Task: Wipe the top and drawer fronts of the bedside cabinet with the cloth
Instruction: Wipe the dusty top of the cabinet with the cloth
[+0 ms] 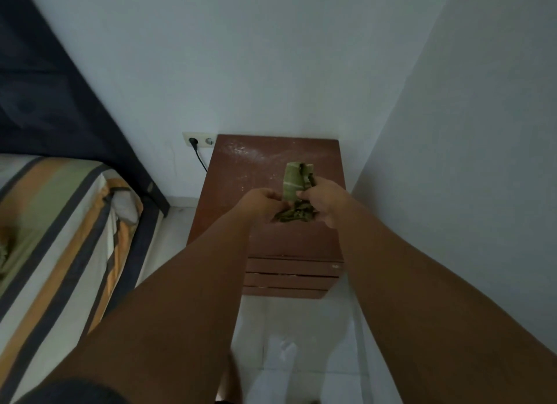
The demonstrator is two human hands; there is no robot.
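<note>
— Forearms filled the near view, both bare, reaching forward over the pale floor [316, 328]. What did they hold?

— One cloth [294, 184], green with paler bands, bunched and folded. Part stood up as a flat folded strip above the knuckles; the rest hung crumpled and darker below, between the two hands.

— Grip?

— Left hand [262, 203] had its fingers curled closed on the cloth's left edge, thumb side toward the strip. Right hand [324, 200] was likewise closed on the right edge, a fold of fabric poking out over its fingers. Both clamped on the same cloth, hands close together with only fabric between.

— Where was it relative to the cabinet?

— Held over the top of the bedside cabinet [271, 162], about the middle. Could not tell whether the hanging part touched the wood.

— Cabinet's condition?

— Reddish-brown, top speckled with pale dust, thickest toward the back left. Three drawer fronts [292, 278] showed below the front edge, all closed, a small pale mark near the upper right one.

— Surroundings?

— Cabinet sat in a corner against white walls. Wall socket [199, 140] just left of its back corner, a dark plug and cable [201, 159] running down. Striped bed [60, 222] to the left, dark curtain [45, 87] above it.
</note>
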